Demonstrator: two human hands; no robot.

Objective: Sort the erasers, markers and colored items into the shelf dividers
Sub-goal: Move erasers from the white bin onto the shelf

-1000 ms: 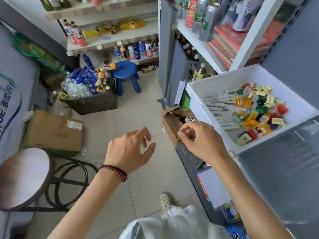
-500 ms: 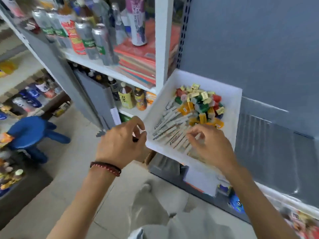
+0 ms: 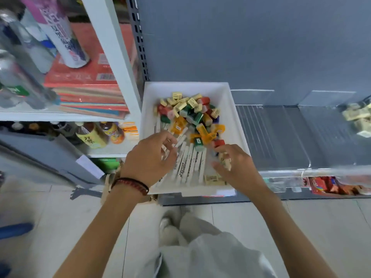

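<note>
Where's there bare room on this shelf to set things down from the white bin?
The clear-walled compartment just right of the white plastic bin looks bare. The next one right holds pale yellow erasers at the back, free in front. The bin itself is crowded.

The floor is made of big pale tiles. A grey wall panel stands at the back. On the left, a white shelf holds red books and bottles. A blurry blue thing sits low at the left edge.
</note>
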